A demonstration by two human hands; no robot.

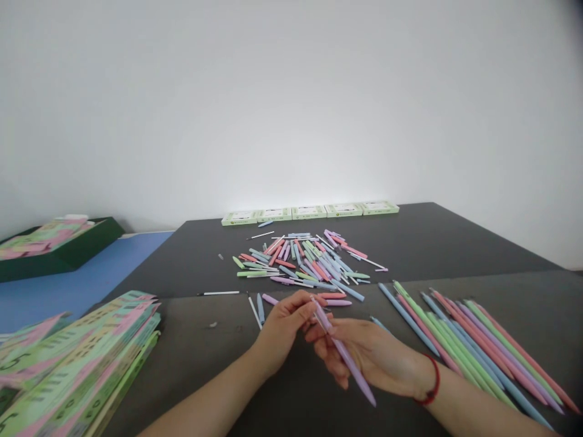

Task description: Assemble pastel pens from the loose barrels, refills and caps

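Observation:
A light purple pen [351, 365] slants across the front of the dark table, its pointed end down and to the right. My right hand [380, 352], with a red cord on the wrist, is closed round the pen's middle. At the pen's upper end, the thumb and fingers of my left hand [283, 325] are pinched together on it; what exactly lies under those fingertips is partly hidden. Just beyond both hands spreads a loose pile of pen parts [314, 261] in pink, green, blue and purple, with thin white refills [221, 293] among them.
Right of my hands lies a row of long coloured pens [473, 346]. Printed green-and-pink packages [86, 358] are stacked at the left. Behind them, a dark green tray [68, 258] stands on a blue surface [130, 261]. Several small boxes [310, 212] line the table's back edge by the wall.

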